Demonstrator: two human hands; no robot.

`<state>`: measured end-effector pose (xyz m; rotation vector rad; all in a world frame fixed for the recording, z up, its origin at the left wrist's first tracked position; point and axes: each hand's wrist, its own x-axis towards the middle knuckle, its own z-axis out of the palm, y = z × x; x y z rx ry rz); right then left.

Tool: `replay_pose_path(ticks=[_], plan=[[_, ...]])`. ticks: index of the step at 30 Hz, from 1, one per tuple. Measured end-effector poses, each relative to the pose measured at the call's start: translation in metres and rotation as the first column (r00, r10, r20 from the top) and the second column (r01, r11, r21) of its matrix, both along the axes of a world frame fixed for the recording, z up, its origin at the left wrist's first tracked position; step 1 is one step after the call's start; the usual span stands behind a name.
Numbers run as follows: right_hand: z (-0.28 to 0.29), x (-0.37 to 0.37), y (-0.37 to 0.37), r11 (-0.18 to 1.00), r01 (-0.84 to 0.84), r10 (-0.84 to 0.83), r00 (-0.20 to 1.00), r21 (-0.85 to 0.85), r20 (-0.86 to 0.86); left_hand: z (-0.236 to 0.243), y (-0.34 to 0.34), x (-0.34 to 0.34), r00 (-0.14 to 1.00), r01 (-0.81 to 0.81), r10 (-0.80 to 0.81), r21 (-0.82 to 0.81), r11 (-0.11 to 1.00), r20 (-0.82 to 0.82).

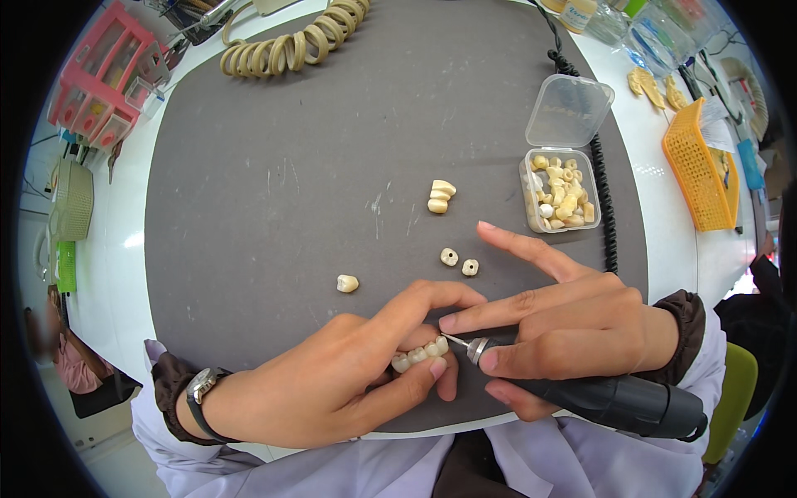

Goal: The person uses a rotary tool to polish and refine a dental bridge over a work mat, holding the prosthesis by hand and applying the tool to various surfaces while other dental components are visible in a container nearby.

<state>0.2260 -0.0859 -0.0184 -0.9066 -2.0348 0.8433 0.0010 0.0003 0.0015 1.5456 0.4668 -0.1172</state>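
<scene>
Near the front edge of the grey mat (274, 183), my left hand (357, 373) pinches a dental bridge (419, 355), a curved row of several joined tooth crowns. My right hand (573, 332) grips a black dental handpiece (614, 400) with a thin bur at its tip. That tip meets or nearly meets the right end of the bridge; I cannot tell which. The right index finger stretches out over the mat. Beyond my hands lie two small crowns with dark holes (459, 262), a single crown (347, 284) to the left, and a short joined crown piece (441, 197).
A clear hinged box (561, 191) of loose crowns stands open at the right, beside a black coiled cord (608, 207). A beige coiled hose (295, 48) lies at the back. Further out are a yellow basket (701, 170) and a pink drawer unit (108, 75).
</scene>
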Motion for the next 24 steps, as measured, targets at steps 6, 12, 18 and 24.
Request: replay_pose_path(ticks=[6,12,18,24], plan=[[-0.0033,0.0015,0.0000,0.998,-0.042,0.041,0.999,0.050,0.020,-0.0039,-0.0009,-0.0019,0.999,-0.004,0.003,0.005,1.000,0.041],[-0.0023,-0.0002,0.0000,0.999,0.001,-0.001,1.000,0.046,0.012,0.0007,0.0016,0.0004,1.000,0.008,-0.009,-0.024,1.000,-0.012],[-0.0038,0.0016,0.0004,0.998,-0.028,0.027,0.999,0.060,0.027,0.0001,-0.0008,0.0002,1.000,-0.014,0.013,-0.022,1.000,-0.005],[-0.0036,0.0006,0.0002,0.999,-0.010,0.009,1.000,0.053,0.024,0.0013,0.0003,0.0003,1.000,0.003,-0.003,-0.011,1.000,-0.007]])
